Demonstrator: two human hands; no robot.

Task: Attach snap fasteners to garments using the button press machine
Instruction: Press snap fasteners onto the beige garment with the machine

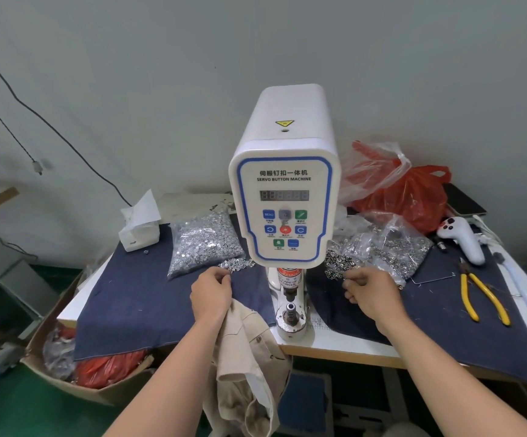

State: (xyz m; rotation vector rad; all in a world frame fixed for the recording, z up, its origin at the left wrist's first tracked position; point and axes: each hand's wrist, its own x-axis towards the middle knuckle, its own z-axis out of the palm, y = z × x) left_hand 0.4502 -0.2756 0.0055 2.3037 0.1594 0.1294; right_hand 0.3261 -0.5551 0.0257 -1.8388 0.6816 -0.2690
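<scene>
Left hand, fingers curled at loose silver caps; right hand, fingers curled at dark socket pile; whether either pinches a piece, impossible to tell. Between both, nearer the left: lower die of button machine. Beige garment draped under left wrist.

Both forearms are bare; no sleeves, gloves, watches or rings are visible on the left hand or right hand.
</scene>
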